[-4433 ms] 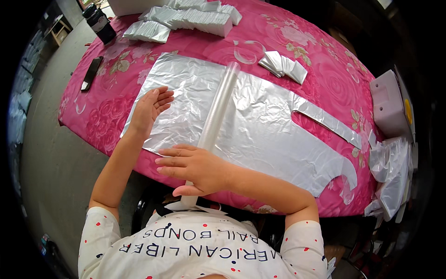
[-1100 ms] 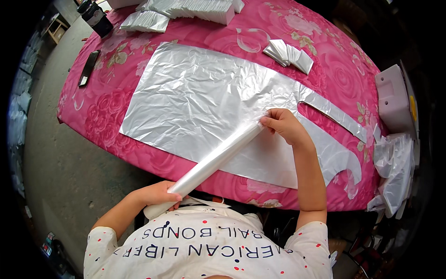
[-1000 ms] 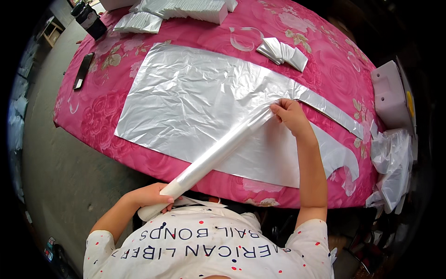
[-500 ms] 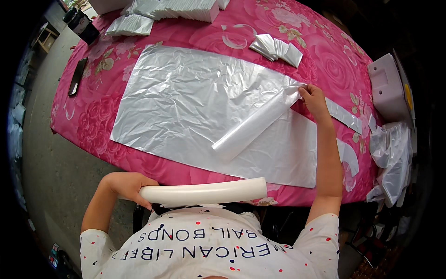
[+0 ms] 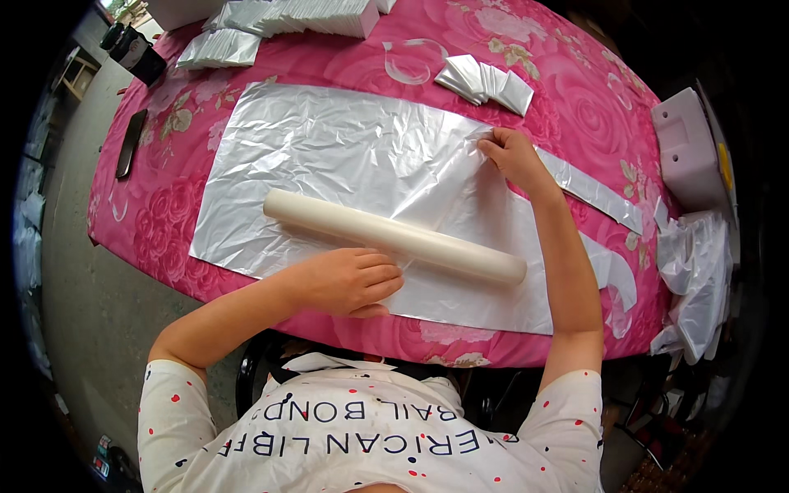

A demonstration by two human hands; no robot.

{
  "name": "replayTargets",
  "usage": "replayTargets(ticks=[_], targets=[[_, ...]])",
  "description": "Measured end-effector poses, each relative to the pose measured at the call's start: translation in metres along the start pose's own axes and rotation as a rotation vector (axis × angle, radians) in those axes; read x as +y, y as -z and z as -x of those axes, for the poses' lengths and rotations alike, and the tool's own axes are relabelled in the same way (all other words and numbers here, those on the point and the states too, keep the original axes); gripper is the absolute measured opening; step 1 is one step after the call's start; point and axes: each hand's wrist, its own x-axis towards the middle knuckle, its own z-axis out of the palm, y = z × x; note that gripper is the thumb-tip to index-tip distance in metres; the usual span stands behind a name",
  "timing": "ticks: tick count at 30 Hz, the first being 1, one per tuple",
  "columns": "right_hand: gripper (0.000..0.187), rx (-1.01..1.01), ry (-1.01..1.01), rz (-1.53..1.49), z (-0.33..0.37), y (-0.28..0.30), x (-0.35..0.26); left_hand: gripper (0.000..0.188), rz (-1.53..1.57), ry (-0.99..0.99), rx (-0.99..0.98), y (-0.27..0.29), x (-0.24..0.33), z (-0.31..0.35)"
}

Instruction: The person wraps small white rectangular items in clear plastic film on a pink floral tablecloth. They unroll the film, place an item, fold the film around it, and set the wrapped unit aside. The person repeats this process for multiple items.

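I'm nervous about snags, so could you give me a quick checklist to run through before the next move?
1. Right hand pinching the silvery film: ok, near its far edge.
2. Left hand gripping the pale tube: not ok, its fingers are not wrapped around it.
3. Silvery film smooth: not ok, it is wrinkled.
4. Folded packets apart from the film: ok, beyond its far edge.
5. Dark flat device off the film: ok, to its left.
6. Nothing under the film: cannot tell, hidden.

White short-sleeved shirt (image 5: pixel 370 423), red and navy specks (image 5: pixel 175 398), dark lettering (image 5: pixel 367 444).
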Motion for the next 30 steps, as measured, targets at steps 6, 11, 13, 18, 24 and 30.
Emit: replayTargets(ticks=[6,11,13,18,24,30], targets=[[0.021,0.008,-0.085,-0.169,-0.007,0.001,0.012,0.089,-0.019,0.193,-0.121,-0.027,0.020,0.005],[0.035,0.313,0.132,0.017,0.037,-0.017,-0.015,0.089,-0.009,0.337,-0.013,-0.042,0.053,-0.007],[0.039,0.040,0.256,0.083,0.082,-0.030,-0.041,0.089,-0.014,0.376,0.024,-0.049,0.064,-0.010],[0.043,-0.013,0.489,0.377,0.151,-0.086,-0.031,0.088,-0.028,0.408,0.030,-0.053,0.073,-0.014],[0.043,0.302,0.443,0.541,0.130,-0.049,0.008,0.087,-0.027,0.421,-0.019,-0.054,0.077,-0.011],[0.045,0.462,0.261,0.465,0.122,0.000,0.032,0.085,0.118,0.141,-0.055,-0.036,0.043,-0.001]])
